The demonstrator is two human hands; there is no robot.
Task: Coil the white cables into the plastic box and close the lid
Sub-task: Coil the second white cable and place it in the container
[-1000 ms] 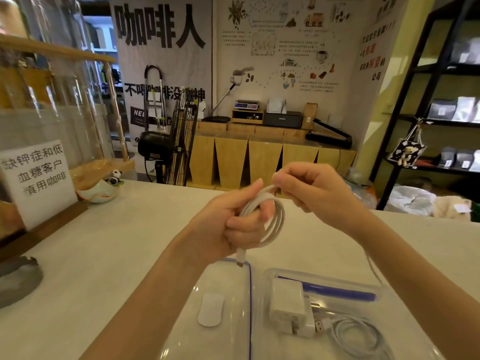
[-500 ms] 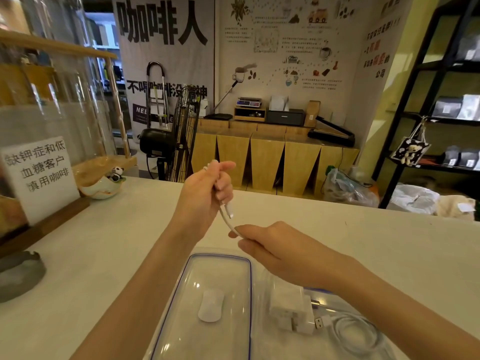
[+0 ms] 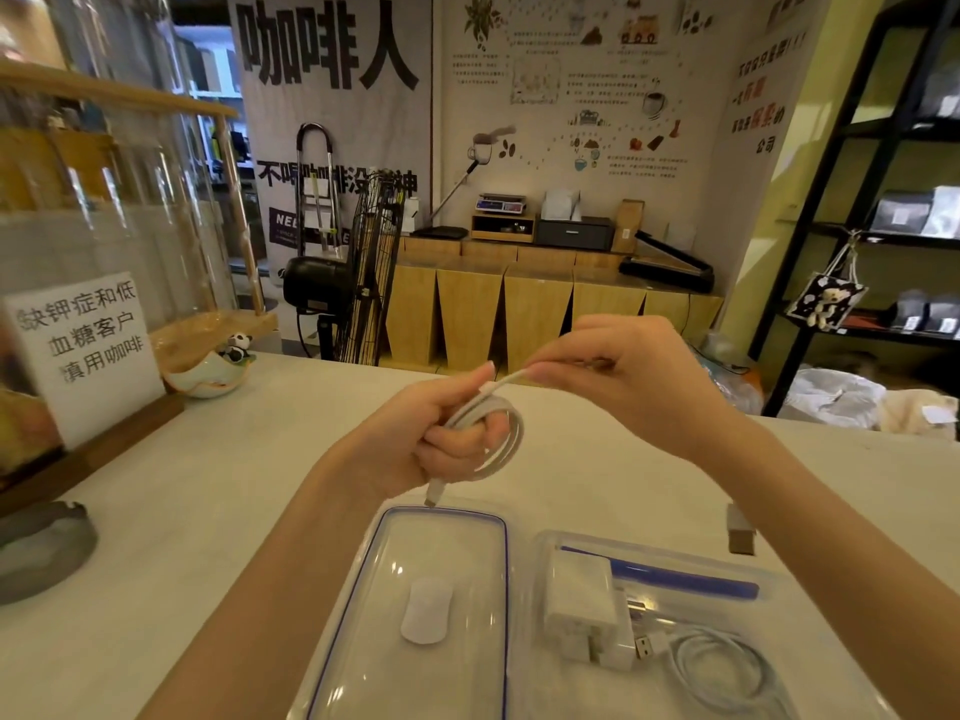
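Left hand (image 3: 441, 433) clenched around coiled white cable (image 3: 506, 433); right hand (image 3: 634, 376) pinches its free end above open box (image 3: 769, 584), lid (image 3: 447, 517) alongside.

White cable (image 3: 511, 439), clear blue-rimmed lid (image 3: 415, 610), white charger (image 3: 582, 605), pale counter (image 3: 208, 485)

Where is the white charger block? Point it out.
The white charger block lies inside the plastic box, low right in the head view, between the lid and a coiled cable.
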